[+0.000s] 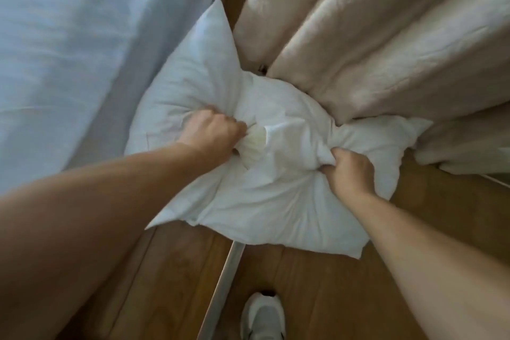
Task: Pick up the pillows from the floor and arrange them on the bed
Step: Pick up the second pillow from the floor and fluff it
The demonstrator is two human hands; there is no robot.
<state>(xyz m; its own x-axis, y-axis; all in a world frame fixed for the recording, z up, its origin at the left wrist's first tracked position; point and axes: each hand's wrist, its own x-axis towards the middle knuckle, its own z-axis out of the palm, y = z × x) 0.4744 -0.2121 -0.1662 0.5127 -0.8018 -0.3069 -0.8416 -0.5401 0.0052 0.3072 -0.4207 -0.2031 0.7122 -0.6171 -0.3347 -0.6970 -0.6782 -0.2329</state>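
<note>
You have both fists bunched into one white pillow (265, 174) above the wooden floor (317, 298).

Your left hand (214, 134) is clenched on a wad of fabric near the pillow's middle, your right hand (349, 171) on a fold toward its right side — the pillow sits between the bed (55, 50) at left and the beige curtain (372, 50) at right, touching the curtain, with a white shoe (262, 317) below.
</note>
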